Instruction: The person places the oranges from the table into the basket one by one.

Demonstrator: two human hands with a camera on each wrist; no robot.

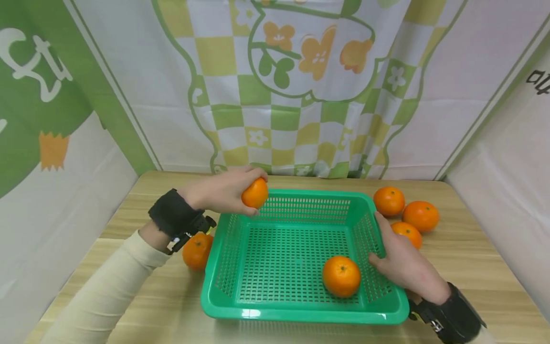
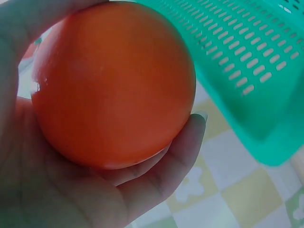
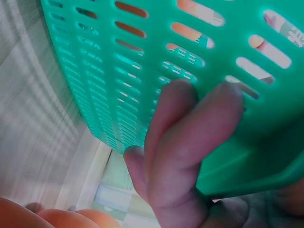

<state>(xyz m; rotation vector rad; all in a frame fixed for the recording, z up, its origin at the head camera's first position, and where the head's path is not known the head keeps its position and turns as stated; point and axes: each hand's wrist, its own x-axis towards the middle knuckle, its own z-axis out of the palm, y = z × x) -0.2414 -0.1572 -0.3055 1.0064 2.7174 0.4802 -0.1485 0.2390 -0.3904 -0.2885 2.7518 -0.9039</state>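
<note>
My left hand (image 1: 229, 191) holds an orange (image 1: 256, 193) above the back left corner of a green plastic basket (image 1: 296, 313). In the left wrist view, thumb and fingers curl round this orange (image 2: 114, 85), with the basket's slotted wall beside it. Over the basket's right rim my right hand (image 1: 410, 265) grips, thumb on the inner side. The right wrist view shows its fingers (image 3: 190, 137) bent against the outside of the slotted wall (image 3: 102, 71). One orange (image 1: 341, 276) sits inside the basket, front right.
Outside the basket's right wall lie three oranges (image 1: 421, 216) on the wooden table (image 1: 468, 267). Another orange (image 1: 198, 252) lies by the left wall, beneath the left wrist. A patterned curtain (image 1: 292, 119) hangs behind the table, with cloth walls on both sides.
</note>
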